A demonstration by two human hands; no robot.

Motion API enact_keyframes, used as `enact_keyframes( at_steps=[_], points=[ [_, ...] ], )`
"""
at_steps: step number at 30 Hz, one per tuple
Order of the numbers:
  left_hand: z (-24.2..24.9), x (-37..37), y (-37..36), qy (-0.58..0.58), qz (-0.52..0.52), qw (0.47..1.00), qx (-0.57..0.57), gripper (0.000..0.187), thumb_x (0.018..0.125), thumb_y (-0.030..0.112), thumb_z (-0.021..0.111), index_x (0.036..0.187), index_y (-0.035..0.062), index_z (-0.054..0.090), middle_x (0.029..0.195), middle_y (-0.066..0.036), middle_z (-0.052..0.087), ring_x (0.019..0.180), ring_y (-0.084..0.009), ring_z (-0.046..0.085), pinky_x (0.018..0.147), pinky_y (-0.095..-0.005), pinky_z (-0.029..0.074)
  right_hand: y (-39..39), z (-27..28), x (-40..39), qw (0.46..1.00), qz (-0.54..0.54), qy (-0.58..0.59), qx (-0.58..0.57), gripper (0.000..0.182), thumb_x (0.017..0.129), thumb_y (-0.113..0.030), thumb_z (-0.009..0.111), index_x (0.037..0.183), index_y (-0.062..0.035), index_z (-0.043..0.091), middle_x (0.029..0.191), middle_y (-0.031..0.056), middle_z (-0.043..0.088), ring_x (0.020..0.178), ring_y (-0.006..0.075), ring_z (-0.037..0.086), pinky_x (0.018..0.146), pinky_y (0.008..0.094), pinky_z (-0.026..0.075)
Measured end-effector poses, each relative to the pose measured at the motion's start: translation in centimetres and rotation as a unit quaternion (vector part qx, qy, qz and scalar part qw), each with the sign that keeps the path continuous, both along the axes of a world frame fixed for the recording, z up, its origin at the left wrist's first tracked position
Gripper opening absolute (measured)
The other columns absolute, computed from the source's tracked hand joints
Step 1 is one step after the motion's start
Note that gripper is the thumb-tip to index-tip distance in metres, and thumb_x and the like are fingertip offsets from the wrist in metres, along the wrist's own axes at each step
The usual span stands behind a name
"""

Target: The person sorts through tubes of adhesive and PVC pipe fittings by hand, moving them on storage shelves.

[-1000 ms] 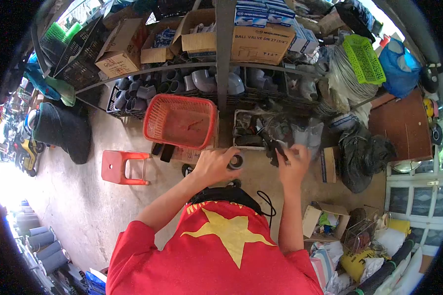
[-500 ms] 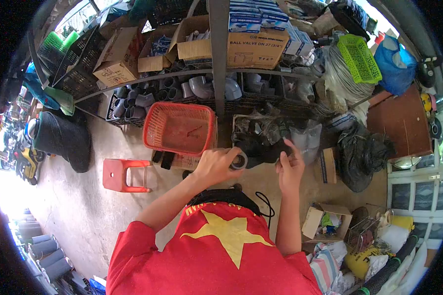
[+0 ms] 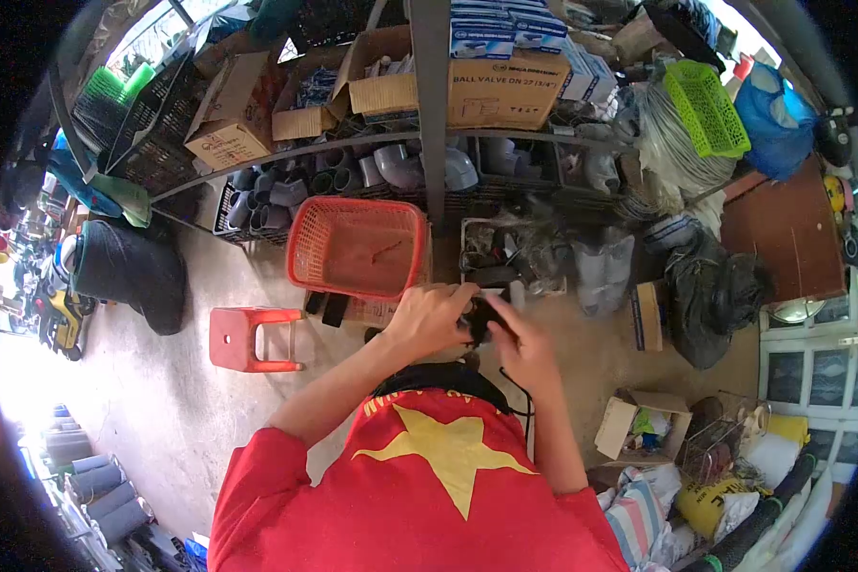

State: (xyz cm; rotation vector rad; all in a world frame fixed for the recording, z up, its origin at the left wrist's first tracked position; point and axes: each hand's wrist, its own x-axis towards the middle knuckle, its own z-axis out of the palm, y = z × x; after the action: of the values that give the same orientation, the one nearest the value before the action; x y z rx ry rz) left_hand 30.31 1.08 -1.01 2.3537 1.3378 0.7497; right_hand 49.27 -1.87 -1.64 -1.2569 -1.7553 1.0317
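My left hand (image 3: 431, 318) is closed around a small dark, rounded item (image 3: 475, 322) in front of my chest. Its exact kind is hard to make out, as the fingers cover part of it. On the other side, my right hand (image 3: 527, 357) is blurred by motion, its fingers at the edge of the dark item; whether they grip it does not show. Just beyond the hands is a low crate (image 3: 477, 250) with dark pieces and clear plastic wrap. A red plastic basket (image 3: 300, 255) stands beyond my left hand.
A red stool (image 3: 234, 339) stands on the floor at left. Grey pipe elbows (image 3: 398, 167) fill crates beneath a shelf holding cardboard boxes (image 3: 505, 91). At right are a black bag (image 3: 705, 310), an open carton (image 3: 642, 429) and several sacks.
My right hand has moved left and down, closer to my left hand. The dark material that stretched between the hands is now bunched at my left fingers.
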Motion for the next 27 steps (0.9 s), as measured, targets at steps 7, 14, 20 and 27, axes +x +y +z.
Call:
enact_keyframes(
  at_steps=[7, 14, 20, 27],
  points=[
    [0.3, -0.5, 0.3, 0.057, -0.061, 0.996, -0.010, 0.036, 0.058, 0.014, 0.069, 0.086, -0.0050, 0.057, 0.073, -0.018, 0.063, 0.067, -0.0339, 0.063, 0.059, -0.0411, 0.051, 0.7, 2.6, -1.8, 0.931, 0.095, -0.299, 0.184, 0.086, 0.076, -0.008, 0.062, 0.148, -0.0133, 0.015, 0.096, 0.0191, 0.063, 0.087, 0.0413, 0.058, 0.074, 0.0467, 0.049],
    [1.4, -1.9, 1.8, 0.088, -0.088, 0.981, -0.148, 0.032, 0.063, 0.020, 0.068, 0.083, -0.0028, 0.060, 0.086, -0.019, 0.063, 0.080, -0.0358, 0.062, 0.071, -0.0439, 0.050, 1.4, -0.7, -2.7, 0.948, 0.151, -0.279, -0.038, 0.090, 0.075, -0.008, 0.062, 0.148, -0.0126, 0.010, 0.104, 0.0262, 0.060, 0.089, 0.0433, 0.059, 0.074, 0.0479, 0.050],
    [3.1, -5.9, 3.6, -0.150, -0.104, 0.966, -0.184, 0.060, 0.070, 0.036, 0.076, 0.113, 0.0002, 0.055, 0.111, -0.019, 0.059, 0.100, -0.0327, 0.058, 0.088, -0.0394, 0.046, 2.0, -4.5, -3.7, 0.996, -0.014, 0.088, -0.030, 0.087, 0.075, -0.019, 0.074, 0.144, -0.0069, 0.023, 0.128, 0.0177, 0.050, 0.116, 0.0331, 0.051, 0.096, 0.0391, 0.042],
    [3.1, -6.2, 1.3, -0.136, -0.014, 0.979, -0.154, 0.076, 0.064, 0.036, 0.083, 0.123, 0.0037, 0.047, 0.111, -0.017, 0.059, 0.094, -0.0320, 0.063, 0.078, -0.0373, 0.051, 3.1, -2.0, -3.9, 0.907, -0.073, 0.384, -0.158, 0.081, 0.073, -0.021, 0.079, 0.139, -0.0036, 0.035, 0.135, 0.0097, 0.043, 0.124, 0.0220, 0.043, 0.103, 0.0345, 0.035]
  ],
)
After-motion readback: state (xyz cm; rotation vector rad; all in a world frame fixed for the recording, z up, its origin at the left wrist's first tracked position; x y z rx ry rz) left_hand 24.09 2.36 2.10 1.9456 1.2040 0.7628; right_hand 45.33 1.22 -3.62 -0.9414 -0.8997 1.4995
